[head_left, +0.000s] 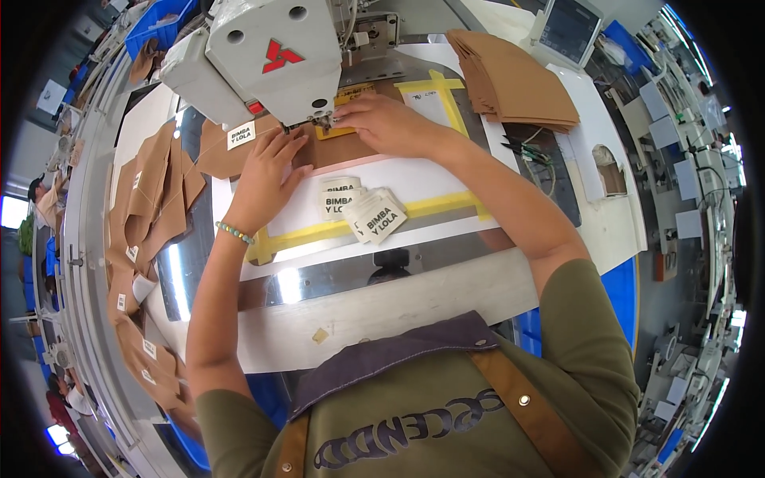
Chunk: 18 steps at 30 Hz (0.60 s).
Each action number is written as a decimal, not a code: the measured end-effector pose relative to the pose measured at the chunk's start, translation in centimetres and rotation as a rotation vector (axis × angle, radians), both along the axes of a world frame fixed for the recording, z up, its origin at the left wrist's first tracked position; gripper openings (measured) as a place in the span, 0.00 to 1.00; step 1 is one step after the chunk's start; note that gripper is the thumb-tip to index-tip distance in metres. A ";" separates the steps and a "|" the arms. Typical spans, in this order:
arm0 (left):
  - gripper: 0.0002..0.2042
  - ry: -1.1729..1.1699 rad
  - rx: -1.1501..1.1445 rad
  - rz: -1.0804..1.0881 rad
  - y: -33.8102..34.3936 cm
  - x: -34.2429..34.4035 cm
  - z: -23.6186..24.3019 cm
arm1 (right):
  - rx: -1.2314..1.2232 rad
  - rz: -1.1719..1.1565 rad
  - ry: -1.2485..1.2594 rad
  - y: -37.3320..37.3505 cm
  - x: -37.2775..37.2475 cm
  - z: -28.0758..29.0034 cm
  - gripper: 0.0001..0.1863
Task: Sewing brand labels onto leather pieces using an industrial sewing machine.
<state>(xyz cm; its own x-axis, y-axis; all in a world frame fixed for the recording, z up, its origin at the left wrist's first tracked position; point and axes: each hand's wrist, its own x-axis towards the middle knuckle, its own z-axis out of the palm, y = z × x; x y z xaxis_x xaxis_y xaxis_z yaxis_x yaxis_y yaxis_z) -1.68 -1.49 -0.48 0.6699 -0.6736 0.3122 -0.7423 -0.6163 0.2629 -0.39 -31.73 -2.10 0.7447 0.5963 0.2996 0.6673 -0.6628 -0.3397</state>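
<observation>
Under the white sewing machine head (279,64) lies a brown fabric piece (335,150) on a white board edged with yellow tape. My left hand (267,171) rests on its left part, fingers spread and pointing toward the needle area. From the right, my right hand (390,126) reaches in with fingers stretched beside the presser foot (323,119); its fingertips are partly hidden. A yellow template (355,99) shows behind those fingers. In front of my hands, several small white printed labels (374,215) lie loosely piled. Another label (241,135) sits on brown fabric left of the needle.
Brown fabric pieces with labels (151,191) hang along the table's left side. A stack of brown pieces (510,80) lies at the back right, near small thread snips (522,149) and a screen (567,32). A blue bin (159,24) stands at the back left.
</observation>
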 end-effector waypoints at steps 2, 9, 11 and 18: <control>0.25 0.000 0.002 -0.003 -0.1 -0.1 0.0 | 0.061 -0.032 0.017 0.1 -0.3 0.0 0.20; 0.25 -0.009 0.008 -0.028 -0.9 -0.2 0.3 | 0.127 -0.020 0.178 -2.1 -2.0 2.2 0.18; 0.25 -0.011 0.010 -0.025 -0.8 -0.1 0.2 | 0.179 -0.157 -0.047 -4.1 -2.2 2.8 0.17; 0.25 -0.017 -0.003 -0.025 -1.3 0.2 0.0 | 0.657 -0.405 0.058 -7.7 -1.6 2.9 0.13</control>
